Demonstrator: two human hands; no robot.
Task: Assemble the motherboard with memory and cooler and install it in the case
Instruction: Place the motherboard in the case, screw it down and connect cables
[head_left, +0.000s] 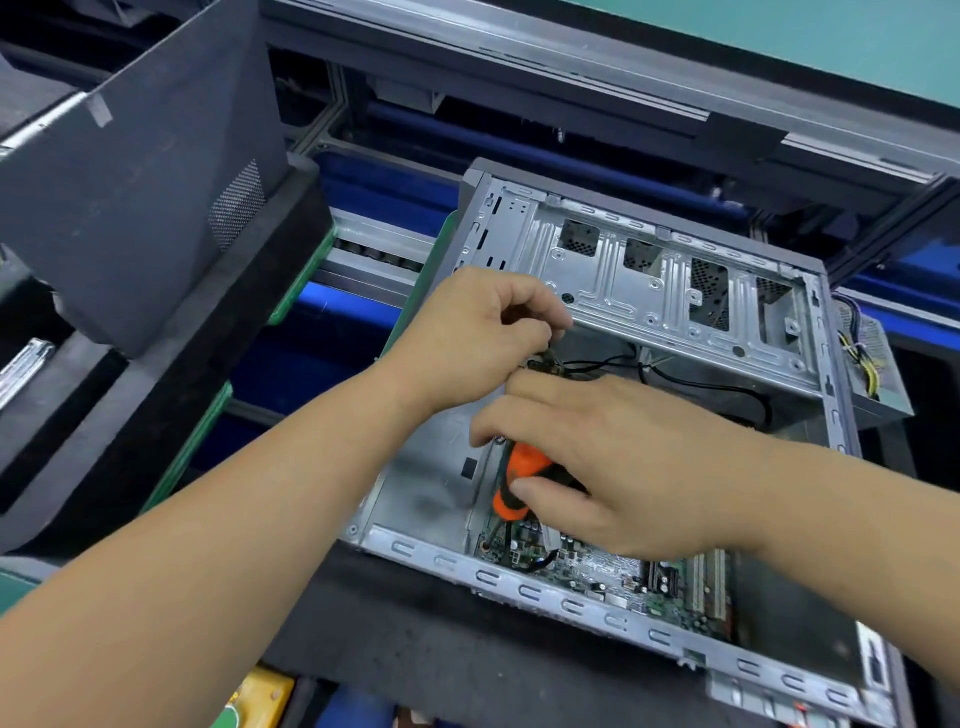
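Steel fills the middle of the view: an open grey sheet-metal computer case (649, 291) lies on its side on the dark worktop (415, 644). Green circuit motherboard (597, 571) sits inside it toward 5 o'clock, against the near rim. Left hand (478, 338) hovers over the case's 10 o'clock corner, fingers curled and pinching thin black cables (597, 364) at a small connector. Right hand (613, 462), at about 4 o'clock from the left, holds an orange-and-black-handled screwdriver (519, 483) under its curled fingers and thumb, while its fingertips reach to the same connector. Dark grey flat side panel (135, 197) leans upright at 10 o'clock, well apart from the case.
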